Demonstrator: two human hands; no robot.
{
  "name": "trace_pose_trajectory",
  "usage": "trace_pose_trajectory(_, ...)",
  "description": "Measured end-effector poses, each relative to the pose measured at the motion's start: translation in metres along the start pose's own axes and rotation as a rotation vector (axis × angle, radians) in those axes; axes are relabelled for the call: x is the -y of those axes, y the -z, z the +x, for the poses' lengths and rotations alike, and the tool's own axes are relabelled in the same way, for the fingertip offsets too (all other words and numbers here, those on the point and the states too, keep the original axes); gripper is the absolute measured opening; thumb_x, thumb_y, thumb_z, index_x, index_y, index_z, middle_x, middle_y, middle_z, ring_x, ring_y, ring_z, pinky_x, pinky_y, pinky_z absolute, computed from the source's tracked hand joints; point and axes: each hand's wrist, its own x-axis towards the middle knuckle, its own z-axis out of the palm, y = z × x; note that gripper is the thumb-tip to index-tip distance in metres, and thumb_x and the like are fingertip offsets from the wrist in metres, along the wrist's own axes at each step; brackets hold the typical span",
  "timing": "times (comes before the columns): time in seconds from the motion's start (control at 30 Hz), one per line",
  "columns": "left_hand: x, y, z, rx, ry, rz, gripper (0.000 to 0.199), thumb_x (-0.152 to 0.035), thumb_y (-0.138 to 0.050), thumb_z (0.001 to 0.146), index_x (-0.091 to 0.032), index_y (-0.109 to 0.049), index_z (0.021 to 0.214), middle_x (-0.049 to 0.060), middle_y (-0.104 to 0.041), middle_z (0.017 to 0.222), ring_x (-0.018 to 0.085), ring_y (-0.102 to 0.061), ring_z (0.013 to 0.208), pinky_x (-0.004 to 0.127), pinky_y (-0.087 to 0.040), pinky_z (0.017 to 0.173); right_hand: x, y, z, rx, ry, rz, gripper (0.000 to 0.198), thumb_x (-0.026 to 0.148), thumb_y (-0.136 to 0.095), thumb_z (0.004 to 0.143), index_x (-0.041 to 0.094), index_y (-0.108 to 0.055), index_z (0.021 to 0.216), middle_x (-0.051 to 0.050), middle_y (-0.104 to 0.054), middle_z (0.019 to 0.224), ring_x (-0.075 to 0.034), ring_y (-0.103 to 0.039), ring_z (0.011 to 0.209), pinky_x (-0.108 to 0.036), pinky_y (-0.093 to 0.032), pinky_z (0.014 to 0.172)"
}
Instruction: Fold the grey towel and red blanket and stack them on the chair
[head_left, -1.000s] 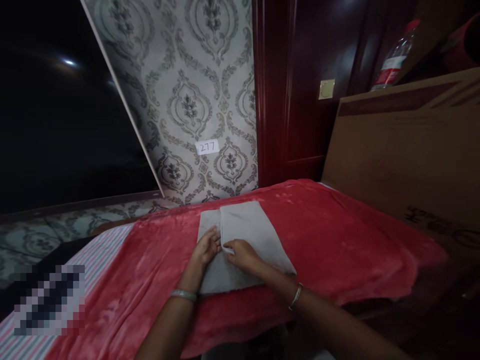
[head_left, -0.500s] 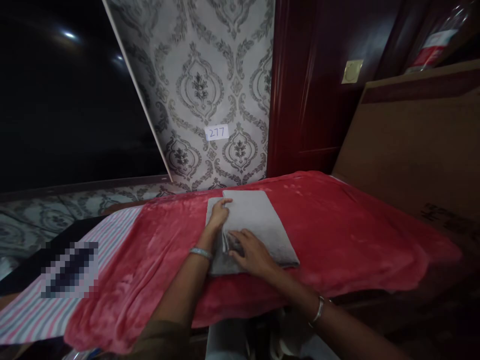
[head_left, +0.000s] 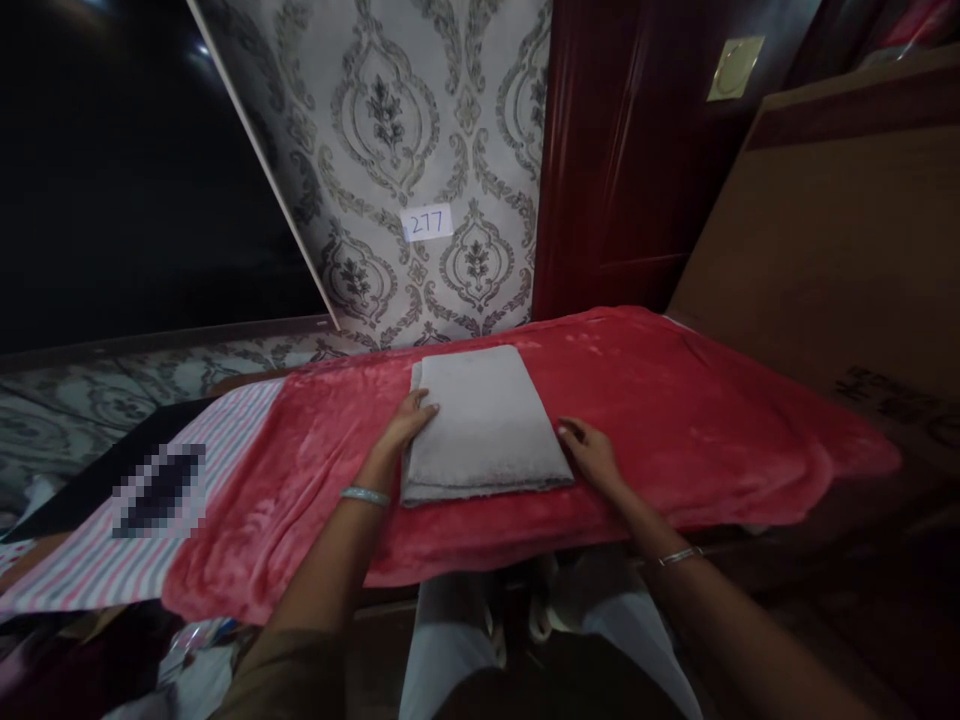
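A folded grey cloth [head_left: 487, 420], like a towel, lies on a red plush blanket [head_left: 675, 430] in front of me. My left hand [head_left: 409, 420] is at the cloth's left edge, thumb on top and the other fingers round the side, gripping the folded layers. At the right edge is my right hand [head_left: 591, 452], its fingers loosely bent and apart. The fingertips come up to the cloth's side; whether they touch it is hard to tell. Nothing shows in that hand.
A striped cloth [head_left: 97, 565] lies left of the blanket, with a blurred-out dark patch on it. Behind stand a dark screen [head_left: 150, 190] and a patterned wall with a paper label [head_left: 427, 222]. A large cardboard box [head_left: 840, 250] stands at the right.
The grey cloth's upper layer now lies further left, nearly covering the lower one. My right hand has gone from the cloth's left part to its right edge. The view has tilted down.
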Motion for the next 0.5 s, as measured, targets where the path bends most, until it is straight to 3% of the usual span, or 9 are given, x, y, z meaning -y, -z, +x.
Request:
trace_pose_trajectory(0.2,-0.008,0.0025,-0.0102,-0.046,-0.01,0.119,0.07,0.002,-0.056,0.062,-0.02,-0.063,0.129,0.007,-0.072,0.117,0.026,-0.062,0.117,0.036,-0.045,0.107,-0.0012,-0.0064,-0.0074,0.013,-0.005,-0.029,0.046,0.048,-0.051,0.09,0.02,-0.071,0.12,-0.009,-0.075,0.112,-0.026,-0.068,0.103,-0.037,-0.052,0.09)
trace_pose_trajectory(0.5,-0.0019,0.0081,-0.0118,-0.08,0.077,0.132,0.056,0.004,-0.054,0.058,-0.017,-0.071,0.108,0.009,-0.071,0.113,0.026,-0.064,0.114,0.038,-0.048,0.105,0.0032,-0.0059,-0.0111,0.048,0.031,-0.01,0.048,0.052,-0.048,0.09,0.02,-0.072,0.118,-0.009,-0.073,0.117,-0.026,-0.067,0.108,-0.039,-0.051,0.095)
